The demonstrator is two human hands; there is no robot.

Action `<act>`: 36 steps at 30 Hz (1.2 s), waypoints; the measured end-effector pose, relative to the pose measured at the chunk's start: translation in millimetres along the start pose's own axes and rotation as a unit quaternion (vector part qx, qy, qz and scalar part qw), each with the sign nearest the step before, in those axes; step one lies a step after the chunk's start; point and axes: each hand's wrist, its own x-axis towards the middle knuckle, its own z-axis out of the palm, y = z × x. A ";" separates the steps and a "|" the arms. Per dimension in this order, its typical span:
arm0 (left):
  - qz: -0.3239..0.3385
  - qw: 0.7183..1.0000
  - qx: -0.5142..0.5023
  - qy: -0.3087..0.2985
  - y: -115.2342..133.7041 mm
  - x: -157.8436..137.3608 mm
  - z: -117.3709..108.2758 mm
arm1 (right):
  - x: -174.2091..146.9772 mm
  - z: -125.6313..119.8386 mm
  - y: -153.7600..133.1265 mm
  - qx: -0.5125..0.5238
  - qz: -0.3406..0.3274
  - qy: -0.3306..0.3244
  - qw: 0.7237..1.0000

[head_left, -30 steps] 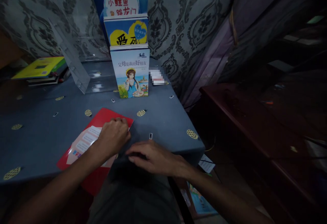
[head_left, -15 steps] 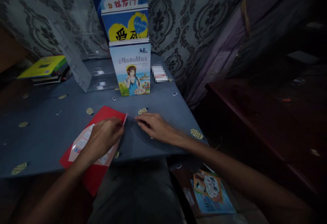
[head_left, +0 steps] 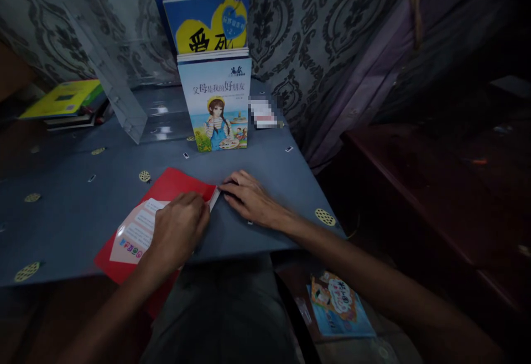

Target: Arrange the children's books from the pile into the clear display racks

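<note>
A red-covered book with a pale printed panel lies at a slant over the table's front edge. Its white page edge shows at the upper right corner. My left hand lies over the cover, fingers curled and closed on the book's right edge. At that corner, the fingertips of my right hand touch the book's edge; the fingers are bent and apart, with nothing seen between them. My left hand hides part of the panel.
Behind the hands, a light-blue book stands in front of more upright books. A clear plastic stand and a yellow book are at the left. Another book lies low at the right, below the tabletop.
My right fingertips, apart from the red book before, now meet its corner. My left hand and the book have shifted slightly right, and the view has tilted a little downward.
</note>
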 end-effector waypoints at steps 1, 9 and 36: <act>0.001 1.000 -0.001 -0.002 -0.6 0.1 -0.3 | -0.1 0.2 0.3 0.002 0.000 0.001 1.000; 0.015 0.999 -0.047 0.007 -11.2 -0.1 1.0 | -0.4 0.5 2.2 0.021 -0.002 0.008 1.000; 0.038 0.999 0.002 0.026 -4.9 -1.8 1.9 | -4.2 3.3 4.9 0.044 -0.040 0.066 0.996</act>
